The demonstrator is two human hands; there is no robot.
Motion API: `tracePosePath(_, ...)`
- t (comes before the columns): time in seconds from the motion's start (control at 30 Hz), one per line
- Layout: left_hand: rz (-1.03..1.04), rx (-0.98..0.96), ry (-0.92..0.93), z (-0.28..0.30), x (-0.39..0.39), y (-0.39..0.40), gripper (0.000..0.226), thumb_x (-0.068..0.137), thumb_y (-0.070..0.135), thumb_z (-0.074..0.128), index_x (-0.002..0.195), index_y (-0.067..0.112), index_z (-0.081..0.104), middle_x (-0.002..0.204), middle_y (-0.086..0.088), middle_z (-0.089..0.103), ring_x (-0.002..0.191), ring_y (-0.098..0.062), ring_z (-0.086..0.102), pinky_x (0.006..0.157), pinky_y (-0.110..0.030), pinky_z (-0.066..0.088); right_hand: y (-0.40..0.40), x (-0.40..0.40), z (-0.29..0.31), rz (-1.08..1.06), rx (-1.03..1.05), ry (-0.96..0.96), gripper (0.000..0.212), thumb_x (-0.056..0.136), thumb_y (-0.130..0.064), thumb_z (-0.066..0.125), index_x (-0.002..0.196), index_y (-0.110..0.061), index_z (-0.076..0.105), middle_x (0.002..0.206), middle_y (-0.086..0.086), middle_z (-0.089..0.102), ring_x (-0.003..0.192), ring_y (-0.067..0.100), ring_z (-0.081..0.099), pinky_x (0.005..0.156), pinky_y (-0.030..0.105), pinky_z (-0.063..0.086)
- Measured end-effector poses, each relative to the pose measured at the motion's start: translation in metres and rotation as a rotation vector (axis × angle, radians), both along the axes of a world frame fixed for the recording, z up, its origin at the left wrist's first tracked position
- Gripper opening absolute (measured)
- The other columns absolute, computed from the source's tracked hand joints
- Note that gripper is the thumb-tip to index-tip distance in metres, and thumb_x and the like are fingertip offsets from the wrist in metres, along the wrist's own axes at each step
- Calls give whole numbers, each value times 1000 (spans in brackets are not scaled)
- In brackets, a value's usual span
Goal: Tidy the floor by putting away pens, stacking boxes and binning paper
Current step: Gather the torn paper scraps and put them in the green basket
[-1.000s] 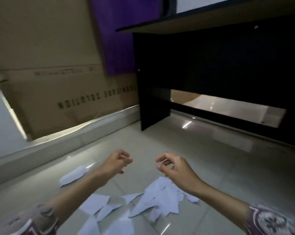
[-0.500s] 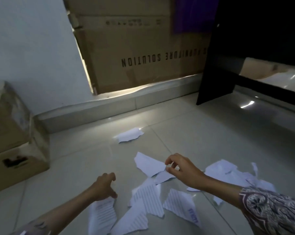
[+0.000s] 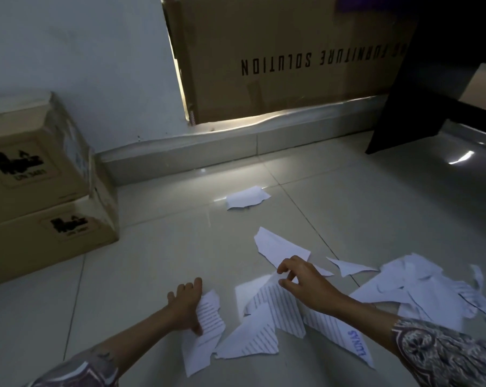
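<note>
Paper scraps (image 3: 275, 317) litter the floor (image 3: 152, 261) before me; my left hand (image 3: 184, 305) grips a lined scrap (image 3: 208, 319), my right hand (image 3: 303, 280) pinches another's edge.

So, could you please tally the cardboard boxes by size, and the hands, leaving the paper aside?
Small stacked boxes: 2 (upper box, lower box)
Large carton: 1
Hands: 2 (left hand, right hand)
Total: 5
</note>
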State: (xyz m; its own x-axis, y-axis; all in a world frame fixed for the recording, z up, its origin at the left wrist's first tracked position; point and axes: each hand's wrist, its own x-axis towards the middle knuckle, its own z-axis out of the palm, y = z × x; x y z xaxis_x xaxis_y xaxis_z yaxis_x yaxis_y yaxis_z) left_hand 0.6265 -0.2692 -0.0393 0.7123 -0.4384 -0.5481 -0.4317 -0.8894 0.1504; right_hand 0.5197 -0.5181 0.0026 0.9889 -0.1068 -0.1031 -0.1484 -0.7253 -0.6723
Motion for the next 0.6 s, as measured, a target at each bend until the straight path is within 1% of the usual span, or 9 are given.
tracePosePath(0.07,59,-96,64,-3,-1,6,80,67,21,81,124,11,25,128,-10,38,118,-25,43,97,-34,39,5,1,-6,30,-6,16,20,90,-19,56,108,-10,55,107,1,51,97,18,56,86,29,46)
tracePosePath(0.13,97,-179,98,-1,-1,14,72,67,13,80,115,15,26,122,-8,35,108,-20,46,84,-23,44,13,3,-11,86,-5,24,21,89,-18,57,108,-10,55,111,5,53,100,18,54,88,29,45)
tracePosePath(0.17,115,-200,103,2,-1,19,73,68,10,79,116,16,25,123,-9,33,109,-21,46,83,-21,45,18,3,-13,133,-9,26,23,88,-18,58,109,-9,55,114,7,54,102,17,53,89,27,43)
tracePosePath(0.23,154,-226,107,9,1,26,85,69,7,78,132,14,21,132,-14,29,119,-26,45,92,-25,46,29,4,-17,246,-50,40,29,87,-20,59,114,-10,54,120,7,52,109,17,47,92,26,37)
tracePosePath(0.3,197,-245,127,18,3,34,88,69,6,78,135,15,21,133,-15,32,120,-29,46,93,-28,47,41,6,-21,404,-181,71,38,85,-25,61,120,-12,52,128,3,47,117,18,39,94,27,30)
tracePosePath(0.37,218,-290,176,26,9,42,72,69,5,78,124,15,34,122,-14,46,107,-26,52,82,-28,50,52,8,-25,562,-334,81,48,82,-29,64,125,-15,49,134,1,45,121,19,34,92,29,25)
tracePosePath(0.43,211,-364,199,33,15,49,49,67,6,79,104,14,48,107,-12,57,96,-26,57,74,-32,51,61,11,-29,682,-451,88,54,81,-29,65,129,-16,46,135,3,44,122,22,32,95,33,23)
tracePosePath(0.5,141,-417,209,38,19,52,29,67,8,79,85,10,56,91,-10,61,85,-26,59,68,-35,49,69,13,-34,750,-547,86,53,81,-25,65,129,-13,45,131,7,47,119,25,34,98,38,24)
tracePosePath(0.6,58,-475,306,42,20,48,12,70,7,77,78,11,68,81,-3,67,78,-16,63,71,-29,52,77,14,-35,741,-609,94,47,81,-21,64,122,-9,47,122,13,52,112,27,36,91,37,25)
